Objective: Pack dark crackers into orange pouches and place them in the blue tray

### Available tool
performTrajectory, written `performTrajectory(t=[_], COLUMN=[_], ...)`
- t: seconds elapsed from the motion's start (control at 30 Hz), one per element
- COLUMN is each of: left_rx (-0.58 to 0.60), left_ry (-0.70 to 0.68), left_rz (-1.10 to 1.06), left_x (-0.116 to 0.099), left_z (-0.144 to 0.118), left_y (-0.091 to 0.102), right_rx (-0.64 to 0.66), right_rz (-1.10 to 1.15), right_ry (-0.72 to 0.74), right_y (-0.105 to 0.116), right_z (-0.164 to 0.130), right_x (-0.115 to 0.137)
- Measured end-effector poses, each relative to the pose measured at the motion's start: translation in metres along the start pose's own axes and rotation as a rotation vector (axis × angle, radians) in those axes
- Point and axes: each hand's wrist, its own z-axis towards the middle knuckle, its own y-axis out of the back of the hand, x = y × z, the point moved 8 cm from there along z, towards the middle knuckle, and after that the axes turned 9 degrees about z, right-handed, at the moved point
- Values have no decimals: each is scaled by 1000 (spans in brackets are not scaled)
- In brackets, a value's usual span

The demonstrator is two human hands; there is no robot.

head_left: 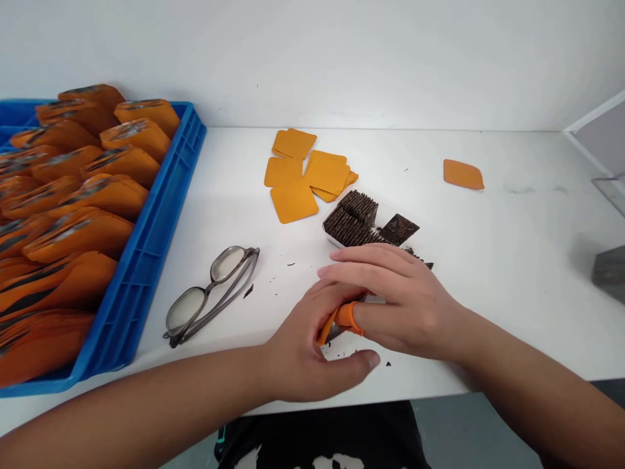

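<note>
My left hand (305,345) is curled round an orange paper sleeve (325,330), its thumb sticking out to the right. Over its fingers lies my right hand (407,296), with an orange finger cot (347,317) on one finger that presses at the sleeve. Its upper fingers are stretched out, and its thumb is hidden. Most of the sleeve is covered by the hands; something greyish shows beside it. Just beyond them, a clear tray (326,228) holds rows of thin dark squares (352,218) resembling chocolate. One loose dark square (399,229) lies at its right side.
Several orange sleeves (294,200) lie behind the tray, and a single orange sleeve (463,174) lies farther right. At the left stands a blue crate (163,215) packed with filled sleeves (81,234). Eyeglasses (209,286) and dark crumbs (249,290) are on the white table (512,280).
</note>
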Motion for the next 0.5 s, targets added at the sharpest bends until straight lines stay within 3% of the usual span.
performTrajectory(t=[0.07, 0.2, 0.5], left_rx=[-14, -22, -130], left_ry=[38, 133, 143], left_rz=[83, 19, -49], left_x=[0, 7, 16], left_z=[-1, -5, -12], left_y=[-2, -6, 7], right_rx=[4, 12, 33], right_rz=[-34, -62, 57], right_ry=[20, 58, -3], right_y=[-2, -5, -8], right_z=[-1, -2, 3], right_x=[3, 8, -2])
